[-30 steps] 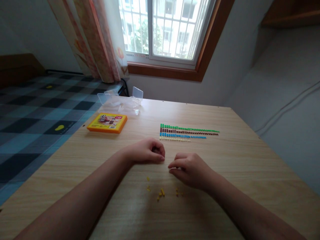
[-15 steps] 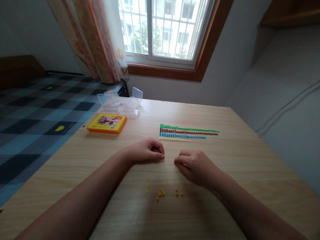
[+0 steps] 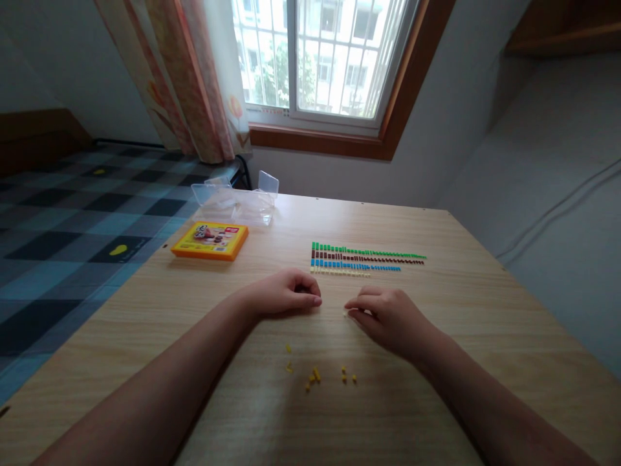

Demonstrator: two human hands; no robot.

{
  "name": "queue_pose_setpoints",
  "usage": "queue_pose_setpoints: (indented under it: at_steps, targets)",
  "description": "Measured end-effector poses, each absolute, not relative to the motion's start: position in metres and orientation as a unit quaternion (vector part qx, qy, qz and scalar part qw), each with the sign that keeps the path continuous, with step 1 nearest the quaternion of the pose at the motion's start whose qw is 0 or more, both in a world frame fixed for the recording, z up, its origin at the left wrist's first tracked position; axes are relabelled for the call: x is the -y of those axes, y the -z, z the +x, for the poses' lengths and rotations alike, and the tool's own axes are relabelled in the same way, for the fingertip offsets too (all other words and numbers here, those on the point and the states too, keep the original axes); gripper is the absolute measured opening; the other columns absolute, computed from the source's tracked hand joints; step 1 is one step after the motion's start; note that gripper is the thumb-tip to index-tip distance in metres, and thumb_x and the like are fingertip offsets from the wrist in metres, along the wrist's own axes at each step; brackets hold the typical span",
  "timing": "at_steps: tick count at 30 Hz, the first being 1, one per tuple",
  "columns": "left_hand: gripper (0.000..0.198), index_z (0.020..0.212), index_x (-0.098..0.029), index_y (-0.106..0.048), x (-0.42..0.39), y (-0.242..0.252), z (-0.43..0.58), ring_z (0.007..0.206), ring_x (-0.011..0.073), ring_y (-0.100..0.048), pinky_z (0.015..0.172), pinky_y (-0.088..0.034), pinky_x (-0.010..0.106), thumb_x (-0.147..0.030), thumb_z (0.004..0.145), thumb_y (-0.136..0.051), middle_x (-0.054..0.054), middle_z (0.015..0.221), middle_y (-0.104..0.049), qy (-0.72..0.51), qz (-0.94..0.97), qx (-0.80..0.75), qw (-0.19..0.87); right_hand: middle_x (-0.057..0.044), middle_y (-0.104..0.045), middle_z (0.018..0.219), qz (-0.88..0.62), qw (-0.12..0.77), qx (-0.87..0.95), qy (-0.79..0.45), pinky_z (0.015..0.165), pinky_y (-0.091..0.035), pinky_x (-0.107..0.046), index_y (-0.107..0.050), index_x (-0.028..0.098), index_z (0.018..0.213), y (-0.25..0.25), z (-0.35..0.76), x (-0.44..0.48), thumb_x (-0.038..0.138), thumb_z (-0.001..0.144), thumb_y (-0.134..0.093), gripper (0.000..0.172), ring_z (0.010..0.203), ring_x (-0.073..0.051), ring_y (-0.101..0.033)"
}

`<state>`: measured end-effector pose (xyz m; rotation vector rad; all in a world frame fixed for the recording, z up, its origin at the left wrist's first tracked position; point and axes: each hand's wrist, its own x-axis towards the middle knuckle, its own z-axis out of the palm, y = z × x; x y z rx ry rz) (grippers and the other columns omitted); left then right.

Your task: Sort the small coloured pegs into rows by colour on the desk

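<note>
My left hand (image 3: 291, 291) rests on the table with its fingers curled in, and what they hold, if anything, is hidden. To its right, my right hand (image 3: 383, 315) has thumb and forefinger at a tiny cream block (image 3: 345, 314), low at the table top. Just beyond both hands lie rows of small blocks: a green row (image 3: 369, 251), a brown row (image 3: 363, 257), a blue row (image 3: 356, 265) and a short cream row (image 3: 339, 272). Several loose yellow blocks (image 3: 316, 374) lie scattered nearer to me, below the hands.
An orange and yellow box (image 3: 211, 241) lies flat on the left of the wooden table (image 3: 145, 310). Behind it stand clear plastic trays (image 3: 240, 206). A bed with a checked cover (image 3: 87, 239) adjoins on the left; a window (image 3: 334, 58) is ahead.
My right hand has shifted slightly right and its fingertips have parted a little, so the tiny cream block now shows. My left hand stays in place.
</note>
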<state>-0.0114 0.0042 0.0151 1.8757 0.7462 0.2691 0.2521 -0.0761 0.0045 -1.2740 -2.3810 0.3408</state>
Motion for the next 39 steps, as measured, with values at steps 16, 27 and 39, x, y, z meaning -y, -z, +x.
queue_pose_setpoints:
  at_steps: [16,27,39]
  targets:
    - [0.036,0.079,-0.014,-0.067,-0.003,-0.019,-0.010,0.063,0.0116,-0.049,0.056,-0.037,0.023,-0.050,0.080,-0.068,0.000,0.069,-0.061,-0.114,0.756,-0.328,0.555,-0.004,-0.077,0.092,-0.597,0.274,0.752,-0.057,0.078,-0.049,-0.031,-0.079,0.022,0.091,-0.007,0.293,0.046,0.025,0.091,-0.062,0.017,0.085,-0.021,-0.069]
    - [0.037,0.080,-0.013,-0.067,-0.003,-0.016,-0.010,0.057,0.0096,-0.045,0.050,-0.031,0.022,-0.050,0.081,-0.068,-0.001,0.065,-0.057,-0.116,0.743,-0.329,0.571,-0.005,-0.078,0.095,-0.616,0.237,0.749,-0.056,0.079,-0.051,-0.033,-0.081,0.023,0.092,0.013,0.300,0.026,0.026,0.091,-0.060,0.021,0.088,-0.022,-0.069]
    - [0.037,0.082,-0.013,-0.067,-0.003,-0.017,-0.011,0.055,0.0093,-0.044,0.049,-0.030,0.022,-0.050,0.082,-0.066,-0.002,0.064,-0.056,-0.115,0.751,-0.329,0.561,-0.004,-0.079,0.096,-0.622,0.263,0.734,-0.077,0.078,-0.052,-0.034,-0.081,0.023,0.094,0.013,0.300,0.027,0.030,0.090,-0.061,0.022,0.086,-0.023,-0.070]
